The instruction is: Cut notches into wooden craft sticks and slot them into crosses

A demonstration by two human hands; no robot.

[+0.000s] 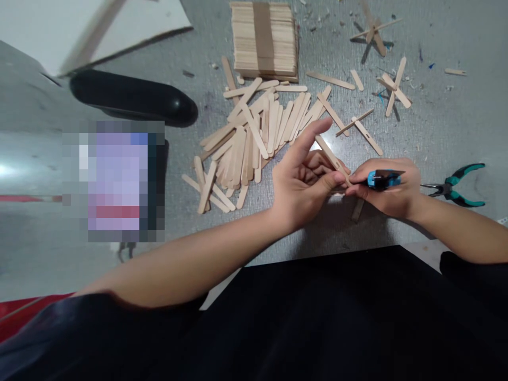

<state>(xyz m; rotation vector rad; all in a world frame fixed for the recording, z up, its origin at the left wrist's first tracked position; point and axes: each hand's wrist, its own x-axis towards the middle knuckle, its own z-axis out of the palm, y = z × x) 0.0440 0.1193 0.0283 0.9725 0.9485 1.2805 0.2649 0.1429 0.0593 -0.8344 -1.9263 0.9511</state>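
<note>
My left hand (304, 180) pinches a wooden craft stick (331, 156) between thumb and fingers, the index finger raised. My right hand (391, 186) is closed around a blue-handled cutter (381, 179), its tip touching the stick where my left thumb holds it. Both hands hover over a grey mat (436, 127). A loose heap of craft sticks (254, 137) lies just left of my left hand.
A banded stack of sticks (265, 39) sits at the top centre. Crossed stick assemblies (392, 87) lie at the upper right. Green-handled pliers (456, 188) rest right of my right hand. A black oblong object (133, 98) and white board (79, 26) lie upper left.
</note>
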